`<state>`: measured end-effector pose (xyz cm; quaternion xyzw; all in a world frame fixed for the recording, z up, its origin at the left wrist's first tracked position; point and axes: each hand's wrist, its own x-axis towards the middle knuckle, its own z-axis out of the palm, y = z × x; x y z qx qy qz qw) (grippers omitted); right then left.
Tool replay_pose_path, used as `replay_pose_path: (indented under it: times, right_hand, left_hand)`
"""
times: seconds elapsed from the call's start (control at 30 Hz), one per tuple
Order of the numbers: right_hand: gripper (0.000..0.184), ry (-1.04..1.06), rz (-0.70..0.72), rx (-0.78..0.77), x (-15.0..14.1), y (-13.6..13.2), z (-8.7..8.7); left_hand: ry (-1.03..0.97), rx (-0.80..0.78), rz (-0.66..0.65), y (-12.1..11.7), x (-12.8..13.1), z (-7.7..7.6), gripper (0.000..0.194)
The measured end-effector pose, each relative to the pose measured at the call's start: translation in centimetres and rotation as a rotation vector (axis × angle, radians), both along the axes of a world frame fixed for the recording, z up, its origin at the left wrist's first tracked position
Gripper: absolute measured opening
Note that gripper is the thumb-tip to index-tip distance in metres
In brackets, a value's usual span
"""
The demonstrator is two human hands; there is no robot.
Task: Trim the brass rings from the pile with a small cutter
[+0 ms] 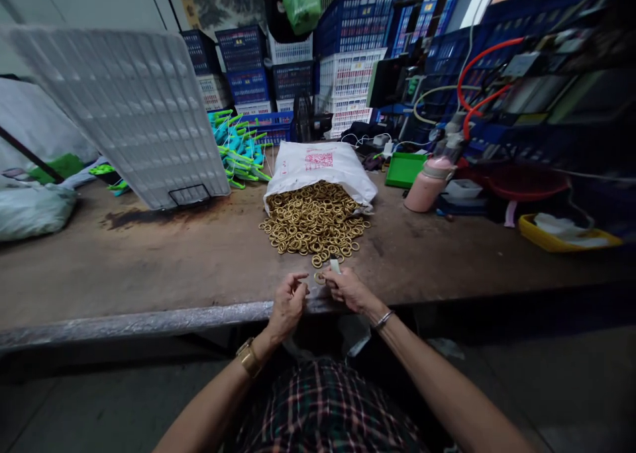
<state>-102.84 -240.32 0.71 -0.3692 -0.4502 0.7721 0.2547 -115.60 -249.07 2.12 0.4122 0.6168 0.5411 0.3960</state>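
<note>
My right hand [352, 290] is closed around a small pale tool with a black tip [335, 265], which points away from me. What kind of tool it is I cannot make out. A single brass-coloured ring [319, 278] is at the fingertips of that hand, over the table's front edge. To its left is my left hand [288, 305], index finger stretched out and apart from the thumb, with nothing visible between them. Just beyond both hands lies a heap of brass-coloured rings [313, 224], spilling from the mouth of a white woven sack [303, 165].
On the brown table [149, 267], a white ribbed plastic crate [134, 115] stands tilted at left, with green and blue plastic pieces [241, 151] behind. At right are a pink bottle [428, 187], a green tray [403, 169] and a yellow basket [541, 236]. Stacked crates [348, 75] fill the back.
</note>
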Motion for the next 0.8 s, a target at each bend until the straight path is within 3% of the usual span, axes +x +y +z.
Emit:
replay_pose_path:
  times: [0.13, 0.3, 0.47, 0.67, 0.8]
  right_hand:
    - [0.025, 0.023, 0.125, -0.118, 0.5, -0.6, 0.8]
    - [0.023, -0.001, 0.207, -0.185, 0.4, -1.5, -0.1]
    - [0.024, -0.057, 0.236, -0.156, -0.3, -1.7, -0.3]
    - [0.028, -0.086, 0.066, -0.077, -0.6, -1.5, -0.3]
    - [0.033, -0.099, 0.047, 0.004, -0.7, -1.8, -0.7]
  left_hand:
    - [0.130, 0.093, -0.098, -0.1, -0.1, 0.1, 0.025]
    - [0.156, 0.102, -0.191, -0.8, -0.3, -0.5, 0.022]
    - [0.180, 0.028, -0.114, -0.7, -0.4, -1.0, 0.016]
    - [0.266, 0.016, 0.035, -0.2, -0.5, -0.9, 0.012]
    - [0.285, 0.018, 0.042, 0.0, -0.2, -1.2, 0.012]
